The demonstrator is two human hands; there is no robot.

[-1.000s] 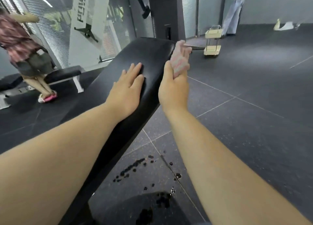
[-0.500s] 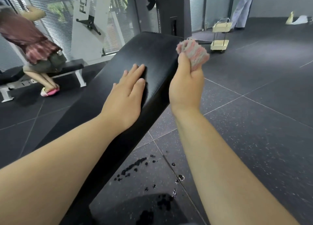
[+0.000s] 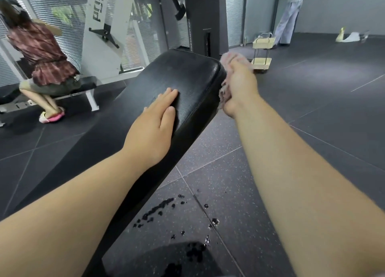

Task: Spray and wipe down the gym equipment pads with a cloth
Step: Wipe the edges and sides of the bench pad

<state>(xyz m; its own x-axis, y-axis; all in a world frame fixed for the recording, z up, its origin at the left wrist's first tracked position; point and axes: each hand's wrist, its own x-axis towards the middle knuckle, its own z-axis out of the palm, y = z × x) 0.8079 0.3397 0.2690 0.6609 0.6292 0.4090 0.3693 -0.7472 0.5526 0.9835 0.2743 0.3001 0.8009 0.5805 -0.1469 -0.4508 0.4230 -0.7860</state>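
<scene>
Long glossy black bench pad, bunched fuzzy pink cloth at its far right corner

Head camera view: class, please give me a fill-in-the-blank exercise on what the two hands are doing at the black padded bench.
The left hand rests ____ on the black padded bench.
The right hand grips a fluffy cloth coloured ____.
The cloth is held at the bench's ____ edge, as the person sees it.
Missing words: flat; pink; right.
</scene>
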